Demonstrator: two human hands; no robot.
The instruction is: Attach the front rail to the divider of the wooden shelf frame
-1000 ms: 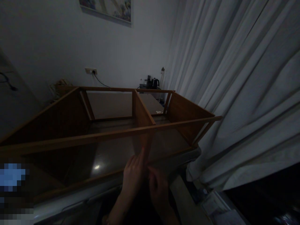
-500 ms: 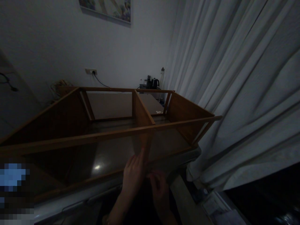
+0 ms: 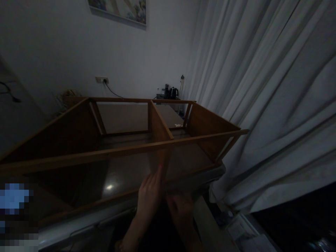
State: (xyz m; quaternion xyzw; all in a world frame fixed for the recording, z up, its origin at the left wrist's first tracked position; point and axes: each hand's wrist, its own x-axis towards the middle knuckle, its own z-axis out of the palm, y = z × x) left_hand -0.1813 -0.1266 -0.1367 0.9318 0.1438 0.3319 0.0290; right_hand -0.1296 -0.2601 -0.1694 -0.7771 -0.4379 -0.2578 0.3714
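A brown wooden shelf frame lies before me, split by a middle divider panel. My left hand grips the divider's near edge low down, with the thumb up along its front and the fingers bent on its left side. Just right of it, lower and closer to me, is my right hand. Its fingers are curled in a pinch near the base of the divider. Whatever it holds is too dark and small to make out.
White curtains hang along the right. A black kettle stands at the back by the wall. A cable runs from the wall socket. Papers lie at lower right. A pixelated patch covers the lower left.
My right hand has turned, its knuckles now rolled over to the right, and its forearm has shifted slightly right. My left hand and the wooden frame have stayed in place.
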